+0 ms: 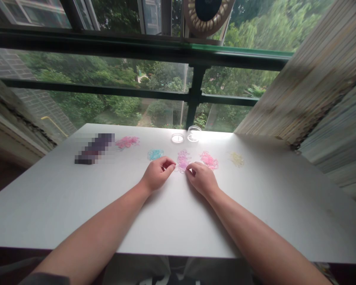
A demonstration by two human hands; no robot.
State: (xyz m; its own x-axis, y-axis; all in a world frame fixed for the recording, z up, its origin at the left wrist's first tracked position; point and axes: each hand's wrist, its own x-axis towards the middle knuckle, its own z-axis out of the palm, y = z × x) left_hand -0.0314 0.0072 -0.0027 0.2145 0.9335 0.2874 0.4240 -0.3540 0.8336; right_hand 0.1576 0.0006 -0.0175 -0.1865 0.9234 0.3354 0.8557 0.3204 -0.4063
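Several small piles of thin coloured loops lie in a row on a white table. A purple pile is in the middle, between my two hands. My left hand is at its left edge, thumb and forefinger pinched together, just below the blue pile. At its lower right, my right hand has its fingers pinched too, below the pink-red pile. Whatever either pinch holds is too small to make out. Farther right is a yellow pile; a pink-red one lies far left.
Behind the piles stand a clear round container and a clear round lid. A dark pixelated object lies at the back left. Beyond the table's back edge is a window with green bars; a curtain hangs at the right.
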